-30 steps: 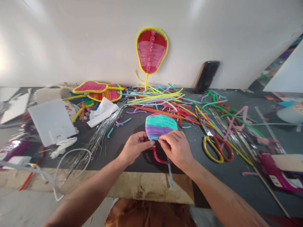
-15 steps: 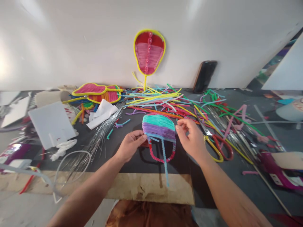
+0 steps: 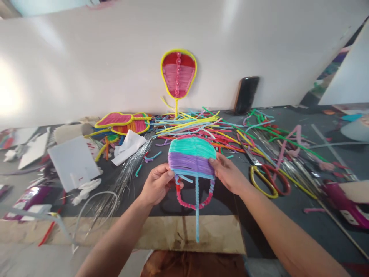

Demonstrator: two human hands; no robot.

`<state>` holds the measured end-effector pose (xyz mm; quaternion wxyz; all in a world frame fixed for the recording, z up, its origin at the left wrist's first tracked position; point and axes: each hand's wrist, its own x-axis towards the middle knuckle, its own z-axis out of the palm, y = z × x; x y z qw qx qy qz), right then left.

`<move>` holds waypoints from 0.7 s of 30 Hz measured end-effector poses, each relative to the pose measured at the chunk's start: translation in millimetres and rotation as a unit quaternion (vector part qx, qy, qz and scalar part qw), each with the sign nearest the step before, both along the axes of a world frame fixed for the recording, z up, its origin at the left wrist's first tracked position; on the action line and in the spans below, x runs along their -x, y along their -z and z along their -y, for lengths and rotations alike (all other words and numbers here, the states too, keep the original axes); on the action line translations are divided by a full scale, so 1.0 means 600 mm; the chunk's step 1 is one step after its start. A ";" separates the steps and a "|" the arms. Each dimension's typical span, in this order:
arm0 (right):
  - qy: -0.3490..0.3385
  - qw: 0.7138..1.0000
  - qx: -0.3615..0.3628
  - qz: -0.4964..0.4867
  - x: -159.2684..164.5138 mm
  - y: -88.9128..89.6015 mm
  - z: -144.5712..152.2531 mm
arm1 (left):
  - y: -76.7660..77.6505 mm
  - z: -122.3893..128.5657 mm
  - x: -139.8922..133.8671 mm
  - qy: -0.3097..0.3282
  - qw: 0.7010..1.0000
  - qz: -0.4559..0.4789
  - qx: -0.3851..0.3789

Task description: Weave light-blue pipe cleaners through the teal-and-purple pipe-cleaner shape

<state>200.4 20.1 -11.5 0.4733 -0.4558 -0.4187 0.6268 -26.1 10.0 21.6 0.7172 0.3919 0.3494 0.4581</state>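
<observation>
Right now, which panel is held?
The teal-and-purple panel, between left hand and right hand; the upright panel and pink-orange panel at left are yellow-rimmed.

With our left hand we pinch between thumb and bent fingers, while our right hand, across from those fingers, grips thumb in front, our bare left forearm and right forearm slanting inward behind the fingers.
</observation>
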 end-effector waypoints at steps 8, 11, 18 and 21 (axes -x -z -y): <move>-0.018 0.982 0.087 -0.168 0.017 -0.026 0.020 | 0.013 0.001 0.011 -0.015 0.996 -0.053 -0.069; -0.025 0.984 0.086 -0.157 0.017 -0.026 0.019 | 0.021 0.000 0.018 -0.029 0.982 -0.130 -0.132; -0.040 0.986 0.084 -0.139 0.011 -0.032 0.018 | 0.021 0.003 0.018 -0.125 0.917 -0.270 -0.265; -0.027 0.986 0.085 -0.138 0.011 -0.033 0.017 | 0.023 0.003 0.018 -0.175 0.889 -0.311 -0.286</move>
